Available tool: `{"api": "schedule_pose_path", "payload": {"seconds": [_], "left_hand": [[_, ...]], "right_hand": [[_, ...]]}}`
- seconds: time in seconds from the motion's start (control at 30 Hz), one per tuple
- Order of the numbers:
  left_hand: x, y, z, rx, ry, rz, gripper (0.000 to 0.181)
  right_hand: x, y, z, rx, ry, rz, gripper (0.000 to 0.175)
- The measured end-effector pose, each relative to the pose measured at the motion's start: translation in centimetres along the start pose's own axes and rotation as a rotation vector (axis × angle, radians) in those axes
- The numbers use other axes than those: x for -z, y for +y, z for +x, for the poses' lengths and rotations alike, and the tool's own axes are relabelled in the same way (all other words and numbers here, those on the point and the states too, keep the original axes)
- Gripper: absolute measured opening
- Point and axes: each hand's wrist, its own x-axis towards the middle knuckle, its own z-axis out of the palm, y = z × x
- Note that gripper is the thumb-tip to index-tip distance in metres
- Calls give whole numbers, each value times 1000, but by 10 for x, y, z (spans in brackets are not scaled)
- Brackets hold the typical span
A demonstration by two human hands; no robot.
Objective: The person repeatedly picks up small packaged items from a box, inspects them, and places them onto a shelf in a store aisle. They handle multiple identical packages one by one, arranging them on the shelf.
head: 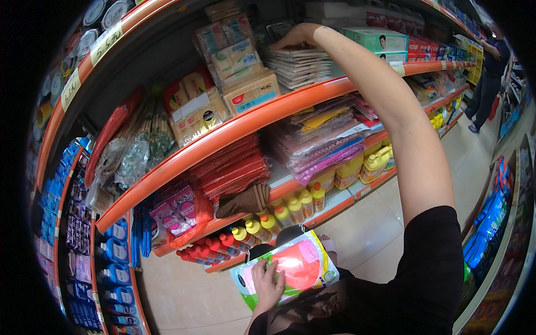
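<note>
My right arm reaches up across the shelves, and my right hand (296, 37) rests on or just behind the top of a stack of flat plastic-wrapped packets (298, 67) on the upper shelf. Its fingertips are partly hidden, so its grip cannot be told. Low in front of my body, my left hand (268, 282) lies on a colourful plastic package (299, 261) with a red and pink item inside, pressing it near my lap. Left of the stack stand boxes of toothpicks (251, 93) and more wrapped packs (236, 58).
An orange shelf edge (234, 146) curves between me and the upper goods. Below are red packets (234, 171), a brown cloth (245, 201) and yellow-capped bottles (295, 209). Green boxes (377, 38) stand right of my forearm. Another person (488, 79) stands in the aisle at far right.
</note>
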Motion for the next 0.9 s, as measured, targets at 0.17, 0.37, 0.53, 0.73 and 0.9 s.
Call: {"api": "schedule_pose_path", "payload": {"seconds": [0.17, 0.37, 0.53, 0.73, 0.9], "left_hand": [[-1, 1, 0, -15, 6, 9, 34], [1, 2, -1, -6, -4, 9, 34], [0, 1, -2, -24, 15, 7, 34], [-1, -1, -2, -20, -3, 20, 34], [-1, 0, -3, 1, -13, 16, 35]], "right_hand": [[-10, -1, -2, 94, 87, -1, 87], [-1, -1, -30, 111, 48, 1, 101], [-7, 0, -62, 298, 127, -165, 104], [-3, 19, -73, 551, 38, -192, 80], [-1, 28, -67, 607, 18, -87, 62]]}}
